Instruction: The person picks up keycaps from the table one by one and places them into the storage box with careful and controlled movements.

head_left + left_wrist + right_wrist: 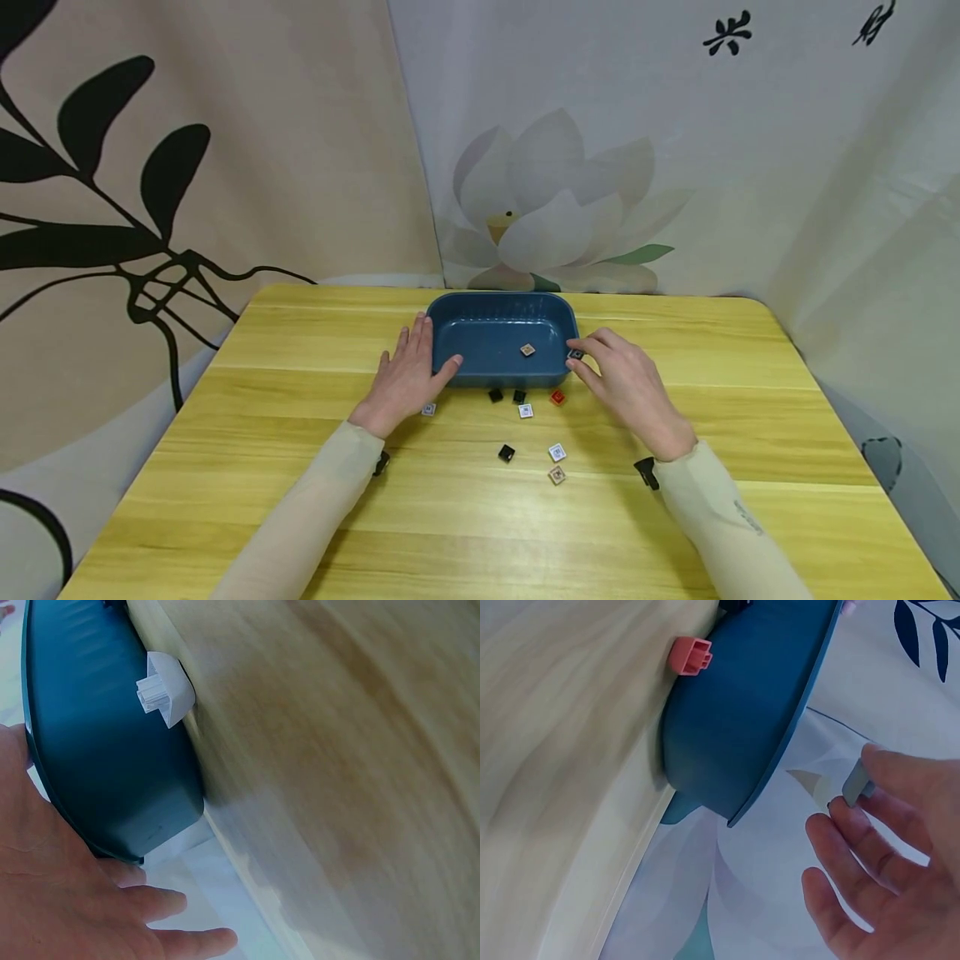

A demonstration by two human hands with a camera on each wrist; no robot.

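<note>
Cap in my fingers: held cap (575,354) is pinched between the thumb and fingertips of my right hand (626,379), clamped and off the table (337,517)
Place of the cap: at the tray's right edge as seen from the head; the right wrist view shows it apart from the wall
Way it points: nearly square, so its long axis is hard to name; from my right wrist I see it almost edge-on, a grey slab slanting from upper right to lower left, a small stub toward my fingers
Tray: blue tray (480,342), its long axis running left to right, open side up
Left hand: my left hand (407,367) lies along the tray's left end, fingers straight and pinching nothing, thumb across the near corner
Cap in the tray: a tan cap (528,350) on the floor, right of the middle, turned cornerwise
Red cap: red cap (557,397) just in front of the tray's right part, hollow side up, stem showing
Loose caps: black caps (507,453), white caps (526,411) and another tan one (557,475) on the wood; the white one by my left wrist points its stem up
Writing: dark marks on my right sleeve (720,508), too small to read
</note>
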